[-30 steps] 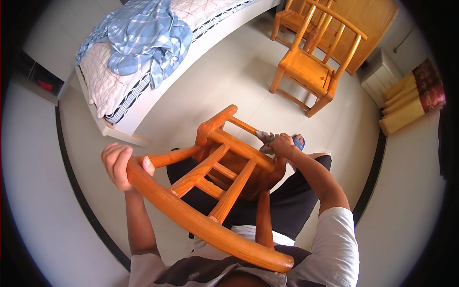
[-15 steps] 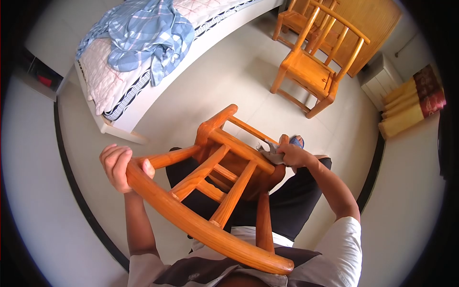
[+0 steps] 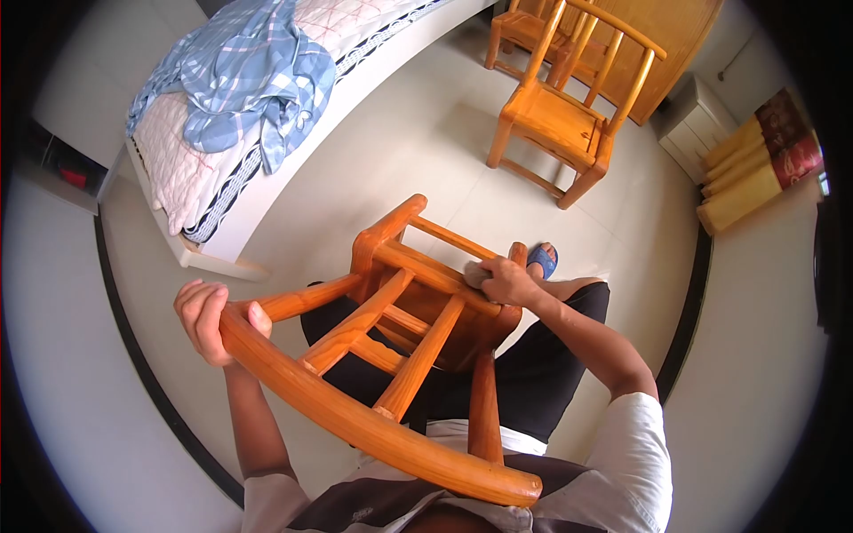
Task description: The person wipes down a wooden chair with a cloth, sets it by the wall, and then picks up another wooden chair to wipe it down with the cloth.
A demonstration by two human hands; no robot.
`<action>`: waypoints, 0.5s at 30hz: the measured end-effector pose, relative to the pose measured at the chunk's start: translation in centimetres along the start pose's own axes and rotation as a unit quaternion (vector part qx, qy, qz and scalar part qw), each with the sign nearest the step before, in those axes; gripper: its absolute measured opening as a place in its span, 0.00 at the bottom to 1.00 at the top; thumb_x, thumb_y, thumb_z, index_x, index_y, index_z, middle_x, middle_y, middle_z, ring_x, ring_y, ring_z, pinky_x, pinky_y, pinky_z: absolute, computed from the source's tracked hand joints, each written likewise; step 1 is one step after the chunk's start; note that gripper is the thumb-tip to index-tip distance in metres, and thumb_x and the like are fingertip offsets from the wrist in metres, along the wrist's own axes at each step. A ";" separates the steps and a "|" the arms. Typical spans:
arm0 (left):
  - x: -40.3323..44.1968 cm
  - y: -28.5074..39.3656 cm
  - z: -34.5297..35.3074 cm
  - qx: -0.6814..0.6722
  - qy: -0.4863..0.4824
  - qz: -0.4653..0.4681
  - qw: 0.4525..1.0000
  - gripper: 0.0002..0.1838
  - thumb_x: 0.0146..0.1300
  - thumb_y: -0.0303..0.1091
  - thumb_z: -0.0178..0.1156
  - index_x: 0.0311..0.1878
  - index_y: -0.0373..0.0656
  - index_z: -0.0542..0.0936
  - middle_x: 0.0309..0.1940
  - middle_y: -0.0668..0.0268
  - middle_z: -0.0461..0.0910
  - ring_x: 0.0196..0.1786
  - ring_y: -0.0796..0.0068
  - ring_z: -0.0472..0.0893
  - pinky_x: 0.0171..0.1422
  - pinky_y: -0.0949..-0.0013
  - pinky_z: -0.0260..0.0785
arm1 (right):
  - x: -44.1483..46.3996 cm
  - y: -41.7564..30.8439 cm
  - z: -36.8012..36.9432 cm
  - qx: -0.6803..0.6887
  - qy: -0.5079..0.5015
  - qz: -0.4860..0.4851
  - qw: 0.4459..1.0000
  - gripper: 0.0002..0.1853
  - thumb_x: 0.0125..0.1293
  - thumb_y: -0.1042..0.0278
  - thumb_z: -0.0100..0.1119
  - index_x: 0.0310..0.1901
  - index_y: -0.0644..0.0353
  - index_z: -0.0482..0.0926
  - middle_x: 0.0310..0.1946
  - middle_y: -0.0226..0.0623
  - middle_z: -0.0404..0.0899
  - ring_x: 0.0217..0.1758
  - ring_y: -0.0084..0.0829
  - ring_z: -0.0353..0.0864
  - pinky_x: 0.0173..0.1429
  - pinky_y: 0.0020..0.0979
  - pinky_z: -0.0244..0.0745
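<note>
From where I sit, I have the left hand wrapped around the left end of the curved top rail of a wooden chair, the thumb showing on its inner side. The chair lies tilted over the wearer's lap, between the knees in black trousers, with that rail slanting across close to the chest and two slats running away from it towards the seat. My right hand is closed on a small grey cloth at the far crossbar, near its right end and just beside a stubby post. The fingers cover most of the cloth, so I can't tell how firmly it presses on the wood.

Beyond the post, a foot in a blue sandal rests on the pale floor. A second chair stands upright farther off, with another chair partly behind it (same orange-brown wood, as far as my feed shows). Up on the left, a blue plaid cover is heaped on the bed.
</note>
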State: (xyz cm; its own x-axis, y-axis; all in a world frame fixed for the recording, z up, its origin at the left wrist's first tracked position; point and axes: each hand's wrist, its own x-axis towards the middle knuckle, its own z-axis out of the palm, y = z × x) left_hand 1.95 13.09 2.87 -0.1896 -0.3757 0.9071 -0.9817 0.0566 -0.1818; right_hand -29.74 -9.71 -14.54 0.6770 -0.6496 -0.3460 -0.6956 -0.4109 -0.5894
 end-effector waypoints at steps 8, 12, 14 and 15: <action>-0.8 0.0 -0.6 0.009 -0.004 -0.002 1.000 0.14 0.58 0.36 0.60 0.44 0.37 0.74 0.34 0.58 0.74 0.37 0.60 0.76 0.48 0.52 0.72 | 3.4 -5.6 3.7 0.046 0.074 -0.110 0.990 0.21 0.54 0.70 0.52 0.52 0.51 0.79 0.49 0.48 0.74 0.57 0.48 0.72 0.61 0.40 0.69; -0.7 0.4 -0.8 0.012 -0.007 -0.016 1.000 0.14 0.59 0.36 0.60 0.44 0.38 0.74 0.34 0.59 0.74 0.37 0.60 0.76 0.48 0.52 0.73 | 3.1 -3.5 3.8 0.038 0.066 -0.167 0.983 0.22 0.52 0.72 0.52 0.52 0.52 0.80 0.48 0.49 0.75 0.55 0.49 0.73 0.61 0.41 0.69; -0.7 0.4 -0.7 0.015 0.001 -0.016 1.000 0.14 0.59 0.36 0.60 0.44 0.38 0.74 0.34 0.59 0.74 0.38 0.61 0.76 0.48 0.52 0.73 | 1.9 -2.7 1.7 0.021 -0.015 -0.147 0.989 0.23 0.51 0.76 0.53 0.51 0.55 0.80 0.47 0.46 0.76 0.56 0.47 0.74 0.61 0.39 0.68; -0.7 0.3 -0.7 0.020 0.003 -0.020 1.000 0.14 0.59 0.36 0.60 0.44 0.38 0.74 0.34 0.59 0.74 0.38 0.61 0.76 0.48 0.52 0.73 | 1.5 -1.7 1.2 0.016 -0.018 -0.150 0.988 0.23 0.51 0.76 0.53 0.51 0.55 0.80 0.47 0.46 0.76 0.56 0.47 0.74 0.61 0.39 0.68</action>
State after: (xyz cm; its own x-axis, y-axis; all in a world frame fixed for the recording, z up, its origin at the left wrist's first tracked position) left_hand 1.74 14.00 2.45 -0.1498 -0.3716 0.9162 -0.9872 0.0047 -0.1596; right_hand -27.24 -9.19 -14.93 0.8599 -0.4781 -0.1789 -0.4556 -0.5606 -0.6915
